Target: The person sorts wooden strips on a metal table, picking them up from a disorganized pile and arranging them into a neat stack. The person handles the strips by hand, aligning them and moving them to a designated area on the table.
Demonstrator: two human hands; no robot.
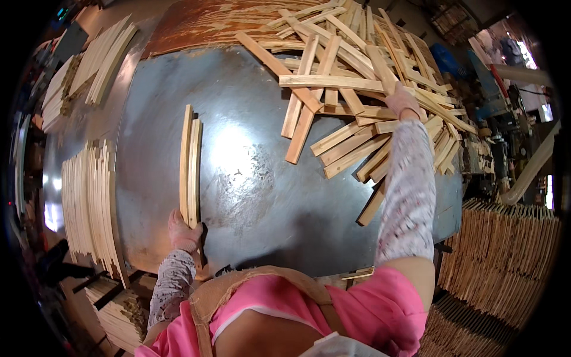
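Observation:
My left hand (185, 233) is closed round the near end of a few narrow wooden strips (190, 166), which stand side by side on the grey metal tabletop (154, 149). At the far right, my right arm stretches out over a jumbled heap of wooden strips (333, 81). There my right hand (403, 102) has its fingers round the near end of a light strip (379, 64) that lies on top of the heap. Its fingertips are partly hidden by the hand itself.
A neat row of strips (89, 205) lies along the left side, with more bundles (110, 59) at the far left. Reddish, worn board (202, 27) borders the far edge. Tall stacks of slats (499, 262) stand at the lower right, and machinery (493, 101) is beyond the heap.

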